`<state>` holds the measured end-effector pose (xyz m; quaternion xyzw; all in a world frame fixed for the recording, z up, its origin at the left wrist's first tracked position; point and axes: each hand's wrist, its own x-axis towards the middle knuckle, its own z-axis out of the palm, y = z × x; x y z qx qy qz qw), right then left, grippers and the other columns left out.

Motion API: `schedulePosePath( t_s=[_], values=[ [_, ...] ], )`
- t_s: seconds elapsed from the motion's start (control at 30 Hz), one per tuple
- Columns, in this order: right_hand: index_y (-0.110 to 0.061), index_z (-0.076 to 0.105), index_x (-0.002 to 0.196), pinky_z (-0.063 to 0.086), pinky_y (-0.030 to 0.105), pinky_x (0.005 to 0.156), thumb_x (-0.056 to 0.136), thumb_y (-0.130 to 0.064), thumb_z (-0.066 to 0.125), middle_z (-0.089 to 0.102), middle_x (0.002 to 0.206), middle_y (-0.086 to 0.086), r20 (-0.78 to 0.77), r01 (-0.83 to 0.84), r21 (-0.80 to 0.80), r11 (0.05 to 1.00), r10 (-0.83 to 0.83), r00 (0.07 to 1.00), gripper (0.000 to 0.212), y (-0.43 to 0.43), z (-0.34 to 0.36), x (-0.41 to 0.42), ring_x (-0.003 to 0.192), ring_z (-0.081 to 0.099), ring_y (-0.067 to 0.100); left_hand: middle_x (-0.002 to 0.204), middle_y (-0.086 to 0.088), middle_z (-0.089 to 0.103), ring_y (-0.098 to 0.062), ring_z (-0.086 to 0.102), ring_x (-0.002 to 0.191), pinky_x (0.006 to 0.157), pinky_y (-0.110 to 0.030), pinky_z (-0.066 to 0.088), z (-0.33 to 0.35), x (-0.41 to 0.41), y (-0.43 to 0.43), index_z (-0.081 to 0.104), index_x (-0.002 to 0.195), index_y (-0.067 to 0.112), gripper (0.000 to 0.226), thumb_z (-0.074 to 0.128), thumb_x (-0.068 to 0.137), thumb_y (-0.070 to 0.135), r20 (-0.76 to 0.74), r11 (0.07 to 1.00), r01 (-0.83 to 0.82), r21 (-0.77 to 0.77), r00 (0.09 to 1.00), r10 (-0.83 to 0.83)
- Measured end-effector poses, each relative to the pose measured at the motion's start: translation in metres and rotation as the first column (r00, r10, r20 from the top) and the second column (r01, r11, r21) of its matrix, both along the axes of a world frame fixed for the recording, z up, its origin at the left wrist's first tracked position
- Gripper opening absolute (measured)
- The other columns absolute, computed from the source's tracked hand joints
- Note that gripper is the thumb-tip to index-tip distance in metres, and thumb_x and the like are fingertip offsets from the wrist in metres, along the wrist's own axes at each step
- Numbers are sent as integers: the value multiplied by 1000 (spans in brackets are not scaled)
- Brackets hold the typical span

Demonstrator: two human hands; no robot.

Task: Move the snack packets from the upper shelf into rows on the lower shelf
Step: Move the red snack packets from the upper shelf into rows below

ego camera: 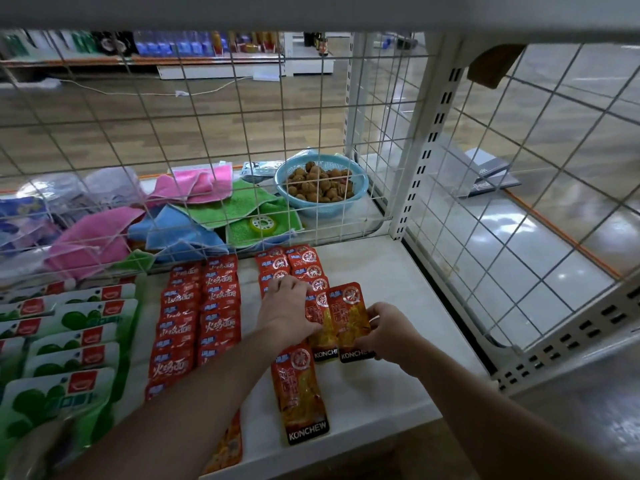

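On the white lower shelf (377, 282) lie overlapping rows of orange-red KONCHEW snack packets (304, 268). My left hand (287, 308) rests flat on the row, its fingers spread over the packets. To its right, my right hand (388, 329) pinches the right edge of one KONCHEW packet (349, 318), which lies at the right end beside another of its kind. A further packet (299, 393) lies alone nearer the front edge, and one more (227, 445) peeks out under my left forearm. The upper shelf is only a blurred grey edge at the top.
Two rows of red snack packets (197, 313) lie left of the KONCHEW rows, and green-white packets (69, 341) further left. A white wire grid (207, 133) backs the shelf; behind it are coloured cloths (194, 216) and a blue basket of nuts (320, 185). Bare shelf lies to the right.
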<state>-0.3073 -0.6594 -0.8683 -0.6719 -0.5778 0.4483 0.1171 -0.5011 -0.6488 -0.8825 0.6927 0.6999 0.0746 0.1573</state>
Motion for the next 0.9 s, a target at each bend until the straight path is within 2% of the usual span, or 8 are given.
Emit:
schedulePosePath(
  t_s=[0.17,0.3,0.37,0.53,0.67,0.9],
  values=[
    [-12,50,116,61,38,81,79,-13,82,63,111,8,26,-38,-98,994,41,999,48,-8,-2,-11,98,66,22,144,2,36,-23,25,135,115,-39,33,5,-12,0,40,145,24,81,78,77,46,118,999,-14,34,993,10],
    [-13,48,116,60,42,87,77,-18,83,62,116,8,45,-59,-96,994,64,997,53,-13,-7,-19,104,64,23,143,3,39,-23,26,136,113,-38,33,10,-24,-3,44,142,25,72,76,80,41,164,996,-52,71,986,40],
    [-14,49,114,60,42,86,75,-23,85,63,114,8,62,-85,-70,994,90,994,55,-16,-9,-22,103,65,23,142,4,41,-22,26,135,113,-36,33,10,-29,-6,45,140,25,69,76,80,39,184,995,-58,84,982,41],
    [-17,50,106,63,38,73,74,-29,86,65,103,3,139,-125,28,992,120,983,49,-21,-10,-29,91,67,18,139,4,43,-21,28,133,110,-34,35,12,-37,-10,48,138,23,66,75,80,37,193,993,-50,110,981,28],
    [-20,48,107,62,33,77,78,-32,83,65,100,-1,209,-156,89,984,135,968,47,-25,-8,-34,89,67,14,139,3,43,-21,28,134,110,-34,34,14,-39,-11,47,139,23,66,74,80,38,187,992,-43,115,982,21],
    [-18,45,103,60,35,82,81,-33,80,61,98,0,267,-170,40,985,153,952,44,-27,-4,-35,90,65,16,142,5,41,-20,26,136,111,-35,33,15,-42,-13,46,141,23,67,73,81,38,180,994,-23,107,984,3]
  ],
)
